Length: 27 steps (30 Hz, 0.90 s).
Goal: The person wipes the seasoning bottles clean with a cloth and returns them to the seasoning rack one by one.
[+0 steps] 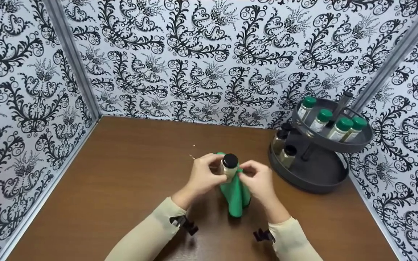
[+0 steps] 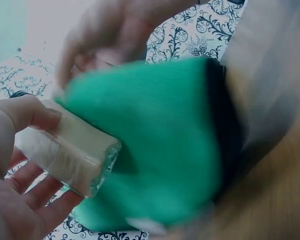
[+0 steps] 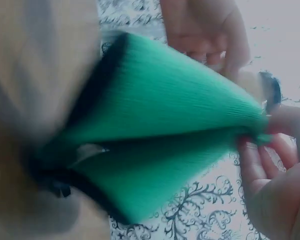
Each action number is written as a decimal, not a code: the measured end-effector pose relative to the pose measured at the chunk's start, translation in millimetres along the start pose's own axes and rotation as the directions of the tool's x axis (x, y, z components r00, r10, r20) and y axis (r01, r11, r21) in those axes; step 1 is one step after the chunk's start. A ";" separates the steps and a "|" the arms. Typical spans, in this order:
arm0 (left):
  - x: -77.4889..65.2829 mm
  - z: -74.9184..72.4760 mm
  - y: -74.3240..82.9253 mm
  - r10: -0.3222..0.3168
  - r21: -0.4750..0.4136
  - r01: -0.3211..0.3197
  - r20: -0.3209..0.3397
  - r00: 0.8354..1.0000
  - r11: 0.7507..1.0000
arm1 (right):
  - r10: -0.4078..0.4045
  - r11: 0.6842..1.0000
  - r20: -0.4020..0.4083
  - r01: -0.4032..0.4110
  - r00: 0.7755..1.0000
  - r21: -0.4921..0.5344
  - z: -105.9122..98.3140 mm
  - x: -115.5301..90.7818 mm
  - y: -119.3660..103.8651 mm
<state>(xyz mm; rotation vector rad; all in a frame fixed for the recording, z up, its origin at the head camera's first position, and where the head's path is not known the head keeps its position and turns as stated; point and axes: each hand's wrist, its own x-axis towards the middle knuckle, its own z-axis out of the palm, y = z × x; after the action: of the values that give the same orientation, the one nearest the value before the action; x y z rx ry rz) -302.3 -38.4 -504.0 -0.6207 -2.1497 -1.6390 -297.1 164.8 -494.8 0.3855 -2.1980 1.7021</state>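
Note:
My left hand (image 1: 204,173) grips a clear spice jar (image 1: 228,169) with a black cap, thumb on one side and fingers on the other. Pale contents fill the jar (image 2: 70,147) in the left wrist view. My right hand (image 1: 259,180) pinches a green cloth (image 1: 235,199) by its upper part, right beside the jar. The cloth (image 3: 180,95) hangs down in folds with a dark edge and is blurred in both wrist views. In the head view the cloth passes behind the jar and below it, over the brown table (image 1: 140,163).
A dark two-tier round rack (image 1: 314,186) stands at the right. Several green-capped jars (image 1: 320,120) sit on its upper tier, and black-capped bottles (image 1: 287,156) on its lower one. Small pale specks (image 1: 192,156) lie left of the hands. Patterned walls (image 1: 201,65) enclose the table.

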 end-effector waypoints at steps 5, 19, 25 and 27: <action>-0.9 2.5 -3.9 0.010 -0.012 -0.010 0.012 1.000 1.000 | 0.014 0.997 -0.016 -0.015 1.000 -0.070 -0.4 -0.4 1.5; 0.8 -1.7 -3.6 0.004 -0.011 -0.005 -0.011 1.000 1.000 | 0.023 0.996 0.065 -0.017 0.998 -0.089 -2.2 1.8 -7.9; -1.7 1.9 -4.6 0.023 0.024 -0.023 0.031 0.999 0.999 | -0.062 0.995 -0.061 0.067 0.996 0.079 -8.4 1.7 -13.3; -2.2 2.6 -2.7 0.019 0.035 -0.020 0.045 0.999 0.999 | -0.110 0.982 -0.114 0.125 0.987 0.138 -9.5 0.8 -14.1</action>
<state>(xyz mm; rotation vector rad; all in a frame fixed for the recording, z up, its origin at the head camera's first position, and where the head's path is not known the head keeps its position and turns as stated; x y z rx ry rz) -302.0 -36.7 -508.1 -0.6721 -2.1924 -1.5876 -291.2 170.5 -479.9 0.4413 -1.9439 1.7809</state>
